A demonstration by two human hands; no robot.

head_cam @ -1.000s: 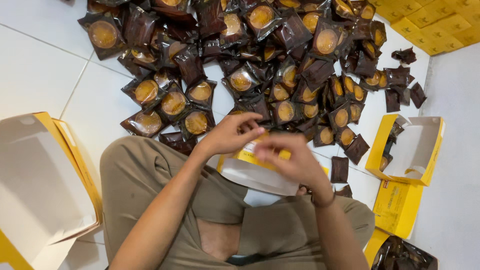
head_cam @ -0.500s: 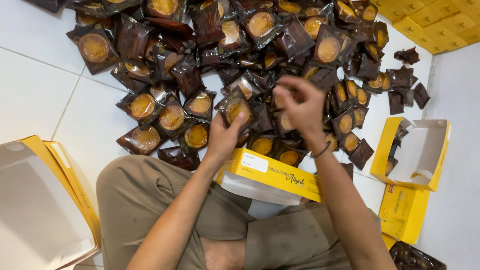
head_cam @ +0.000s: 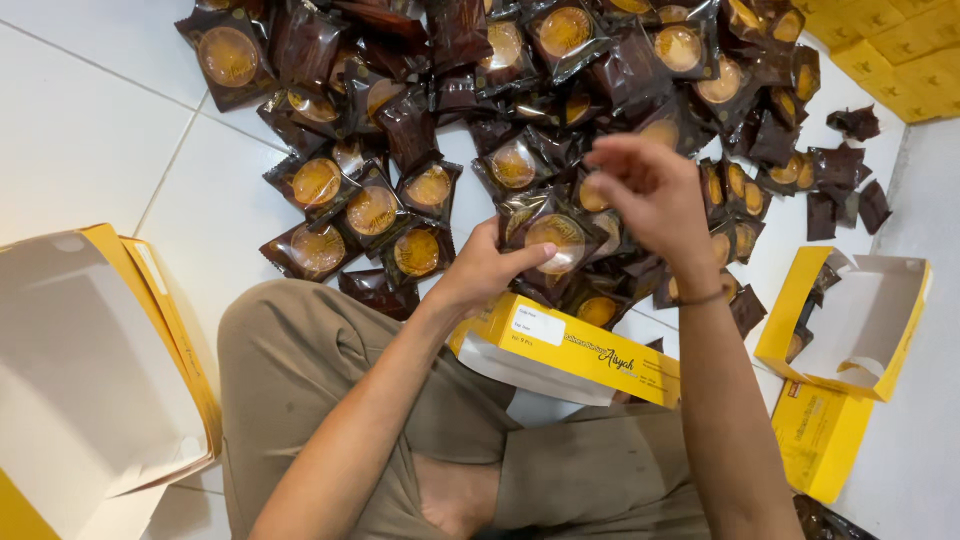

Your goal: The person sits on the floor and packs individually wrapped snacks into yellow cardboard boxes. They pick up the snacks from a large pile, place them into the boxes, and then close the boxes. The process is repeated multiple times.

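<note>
Both hands lifted from lap box toward pile since a second ago. Left hand (head_cam: 485, 268) pinches wrapped cake packet (head_cam: 553, 235); right hand (head_cam: 650, 190) hovers half-curled, seemingly empty. Yellow box (head_cam: 570, 350) directly below; lower packet flat.

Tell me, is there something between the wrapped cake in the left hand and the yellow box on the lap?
Nothing visible does. The left hand holds the wrapped cake just above the yellow box; the right hand hovers higher, off to the side.
</note>
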